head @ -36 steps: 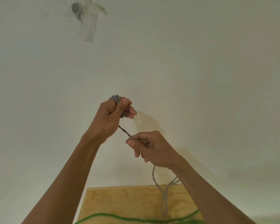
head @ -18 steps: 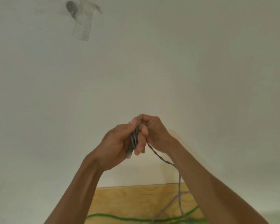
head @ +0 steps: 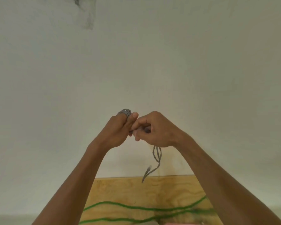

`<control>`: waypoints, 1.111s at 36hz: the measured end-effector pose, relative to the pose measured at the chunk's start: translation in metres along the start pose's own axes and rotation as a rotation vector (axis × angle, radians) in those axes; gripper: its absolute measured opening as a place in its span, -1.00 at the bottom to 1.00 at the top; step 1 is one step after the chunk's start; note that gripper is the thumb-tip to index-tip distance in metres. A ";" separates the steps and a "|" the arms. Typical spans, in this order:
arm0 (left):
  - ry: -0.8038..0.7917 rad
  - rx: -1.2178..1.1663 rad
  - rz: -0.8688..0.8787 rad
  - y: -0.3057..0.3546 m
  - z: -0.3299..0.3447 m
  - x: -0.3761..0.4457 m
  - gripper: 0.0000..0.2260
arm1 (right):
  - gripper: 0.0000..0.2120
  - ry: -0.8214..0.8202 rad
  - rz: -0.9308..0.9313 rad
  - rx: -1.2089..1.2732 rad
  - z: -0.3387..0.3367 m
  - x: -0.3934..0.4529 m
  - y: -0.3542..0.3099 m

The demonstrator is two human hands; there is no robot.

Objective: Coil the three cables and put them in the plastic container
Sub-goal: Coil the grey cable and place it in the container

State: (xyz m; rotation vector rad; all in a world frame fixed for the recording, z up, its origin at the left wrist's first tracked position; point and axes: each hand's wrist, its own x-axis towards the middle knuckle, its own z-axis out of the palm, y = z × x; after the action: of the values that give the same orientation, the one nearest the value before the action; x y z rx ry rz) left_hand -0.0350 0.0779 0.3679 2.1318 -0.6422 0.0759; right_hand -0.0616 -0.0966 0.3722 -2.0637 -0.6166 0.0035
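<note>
A: Cable, grey: where was it at this mark?

B: Held up in front of the pale wall, above the far edge of the desk. Several turns sat wound around the fingers of the left hand, the loops showing at its top. The tail ran through the right hand and hung below it, its plug end dangling clear of the desk.

A: Grip state?

B: Left grip was closed on the coil, thumb pressed across it. Right grip was pinched on the strand, knuckles touching the left thumb.

A: Anything else logged?

B: Green cable lay in loose waves across the plywood desk, apart from both hands.
</note>
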 end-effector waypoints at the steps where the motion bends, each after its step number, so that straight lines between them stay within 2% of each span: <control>1: -0.026 -0.051 -0.006 -0.002 0.002 -0.003 -0.46 | -0.86 -0.031 -0.008 0.023 -0.006 0.001 -0.003; 3: -0.084 -0.105 -0.051 0.000 0.005 -0.011 -0.38 | -0.84 -0.061 -0.031 0.042 -0.017 0.004 -0.008; 7: -0.240 -0.279 -0.199 0.010 0.008 -0.025 -0.30 | -0.89 0.001 -0.078 0.118 -0.032 0.011 -0.008; 10: -0.340 -0.646 -0.257 0.015 0.010 -0.036 -0.34 | -0.79 0.045 -0.053 0.243 -0.033 0.016 -0.002; 13: -0.369 -0.962 -0.204 0.020 0.013 -0.037 -0.45 | -0.80 0.110 -0.016 0.457 -0.020 0.018 0.013; 15: -0.355 -1.065 -0.138 0.024 0.013 -0.034 -0.51 | -0.93 0.132 -0.009 0.560 -0.006 0.016 0.026; 16: -0.336 -1.108 -0.104 0.026 0.012 -0.031 -0.53 | -0.91 0.130 0.002 0.576 0.002 0.014 0.031; 20: -0.182 -1.267 -0.065 0.032 0.009 -0.022 -0.60 | -0.64 0.030 0.128 0.571 0.029 -0.002 0.031; 21: -0.139 -1.285 -0.086 0.032 0.009 -0.020 -0.62 | -0.64 -0.011 0.169 0.583 0.034 -0.004 0.029; 23: -0.050 -1.198 -0.128 0.029 0.012 -0.018 -0.65 | -0.73 -0.109 0.224 0.589 0.037 -0.009 0.025; 26: 0.158 -0.866 -0.116 0.018 0.010 -0.012 -0.70 | -0.91 -0.271 0.236 0.474 0.036 -0.019 0.024; 29: 0.258 -0.577 -0.104 0.002 -0.005 -0.010 -0.68 | -0.82 -0.270 0.246 0.381 0.040 -0.028 0.026; 31: 0.212 -0.352 -0.114 -0.007 -0.011 -0.011 -0.69 | -0.78 -0.202 0.216 0.277 0.039 -0.028 0.025; 33: 0.134 -0.125 -0.115 -0.015 -0.007 -0.013 -0.71 | -0.80 -0.160 0.139 0.059 0.032 -0.023 0.022; 35: 0.034 0.052 -0.123 -0.021 0.001 -0.016 -0.63 | -0.82 -0.139 0.082 -0.141 0.020 -0.017 0.015; 38: -0.139 0.002 -0.149 -0.021 0.008 -0.023 -0.43 | -0.84 -0.093 0.005 -0.390 0.001 -0.006 0.008; 40: -0.229 -0.152 -0.243 -0.017 0.008 -0.029 -0.41 | -0.85 -0.100 -0.041 -0.370 -0.007 0.003 0.007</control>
State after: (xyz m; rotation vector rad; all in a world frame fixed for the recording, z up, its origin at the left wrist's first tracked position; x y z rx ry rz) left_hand -0.0534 0.0924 0.3422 2.0700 -0.4968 -0.3439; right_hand -0.0547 -0.1040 0.3713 -2.4182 -0.7664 -0.0337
